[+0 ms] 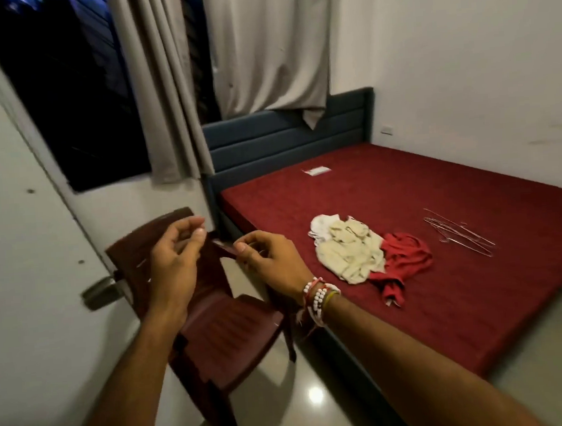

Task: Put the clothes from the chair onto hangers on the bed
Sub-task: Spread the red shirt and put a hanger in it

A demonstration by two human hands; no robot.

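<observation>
The dark red plastic chair (228,336) stands at the lower left beside the bed, and no clothes show on it. A cream garment (349,251), a white one (320,225) and a red one (405,257) lie heaped on the red mattress (445,301). Several wire hangers (457,235) lie just right of the heap. My left hand (173,260) hovers in front of the chair back, fingers loosely curled and holding nothing. My right hand (269,258), beaded bracelets at its wrist, pinches the top of the chair's far armrest (224,246) with thumb and fingers.
A white door with a metal handle (100,293) stands close on the left of the chair. Grey curtains (171,87) hang over a dark window behind a blue headboard (268,140). A small white card (316,171) lies near the mattress head. Glossy floor tiles (315,396) run along the bed.
</observation>
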